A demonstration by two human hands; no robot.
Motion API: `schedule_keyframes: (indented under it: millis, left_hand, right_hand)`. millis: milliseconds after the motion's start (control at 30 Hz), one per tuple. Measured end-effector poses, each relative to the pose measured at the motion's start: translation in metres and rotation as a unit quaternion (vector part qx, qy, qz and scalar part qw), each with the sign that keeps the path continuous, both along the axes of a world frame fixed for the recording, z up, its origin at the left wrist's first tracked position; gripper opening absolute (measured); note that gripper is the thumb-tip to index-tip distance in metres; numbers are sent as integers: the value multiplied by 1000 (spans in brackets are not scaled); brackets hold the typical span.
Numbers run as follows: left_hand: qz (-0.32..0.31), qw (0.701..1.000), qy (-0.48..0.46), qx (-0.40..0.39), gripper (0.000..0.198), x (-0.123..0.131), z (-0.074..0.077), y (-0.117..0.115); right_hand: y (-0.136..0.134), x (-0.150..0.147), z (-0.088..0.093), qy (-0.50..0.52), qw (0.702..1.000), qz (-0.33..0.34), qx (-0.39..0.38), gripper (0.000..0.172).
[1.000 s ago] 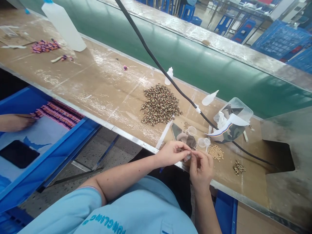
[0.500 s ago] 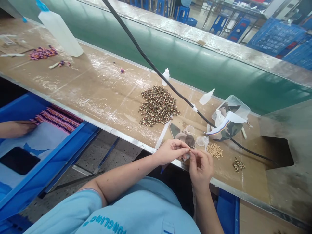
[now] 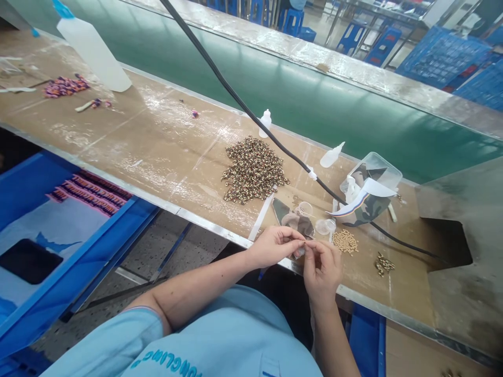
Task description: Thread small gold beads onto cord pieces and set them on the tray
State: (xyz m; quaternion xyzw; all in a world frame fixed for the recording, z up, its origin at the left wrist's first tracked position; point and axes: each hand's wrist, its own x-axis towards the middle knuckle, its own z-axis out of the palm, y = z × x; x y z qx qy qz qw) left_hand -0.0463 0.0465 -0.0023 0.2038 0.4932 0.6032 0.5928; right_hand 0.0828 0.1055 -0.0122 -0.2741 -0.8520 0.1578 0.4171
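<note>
My left hand (image 3: 277,244) and my right hand (image 3: 324,264) meet at the table's front edge, fingertips pinched together. Between them is something tiny that I cannot make out, mostly covered by the fingers. Just beyond lies a scrap of camouflage cloth (image 3: 288,215) with small clear plastic cups (image 3: 324,226) beside it. To the right of my right hand are a pile of small tan beads (image 3: 346,242) and a smaller cluster of dark-and-gold pieces (image 3: 384,264). A large heap of similar small dark-and-gold pieces (image 3: 253,170) lies farther back, left of the cloth.
A black cable (image 3: 231,89) crosses above the table. Squeeze bottles (image 3: 332,155) stand or lie along the back, with a large bottle (image 3: 96,55) at far left. A clear tub (image 3: 383,170) holds scraps. At lower left, a blue crate (image 3: 118,230) contains striped strips and a phone (image 3: 30,261).
Another person's hand has left the blue crate at the left. My hands stay pinched together in nearly the same place; the view has shifted slightly.
</note>
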Motion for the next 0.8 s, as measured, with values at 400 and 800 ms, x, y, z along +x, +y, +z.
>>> schedule_keyframes:
  millis: [400, 800]
  left_hand:
    - [-20, 995, 94, -9, 42, -3, 13, -2]
    - [-20, 991, 129, 38, 41, -1, 13, -7]
  right_hand:
    - [-9, 0, 2, 14, 998, -4, -65, 17]
    - [-10, -4, 4, 74, 995, -61, -5, 12]
